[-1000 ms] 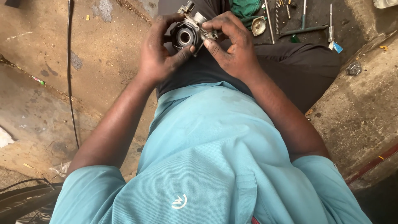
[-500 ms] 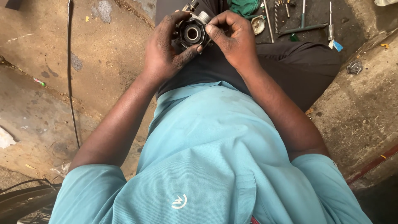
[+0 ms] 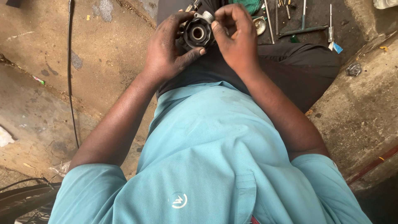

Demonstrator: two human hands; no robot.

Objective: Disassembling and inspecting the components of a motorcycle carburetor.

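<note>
A round black metal part (image 3: 198, 33) with a shiny central bore is held above my lap near the top of the view. My left hand (image 3: 168, 49) cups it from the left, thumb under its rim and fingers over the top. My right hand (image 3: 234, 35) pinches its right edge, where a small silver fitting (image 3: 206, 16) sticks out. The far side of the part is hidden by my fingers.
Screwdrivers and thin metal tools (image 3: 302, 29) lie on dark ground beyond my knees, beside a green cloth (image 3: 251, 5) and a small round metal cap (image 3: 260, 25). A black cable (image 3: 70, 83) runs down the stained concrete on the left. A concrete ledge (image 3: 365, 103) rises on the right.
Both hands have kept their hold and drifted slightly toward the top of the view. The part has turned a little, its bore now facing me more squarely.
</note>
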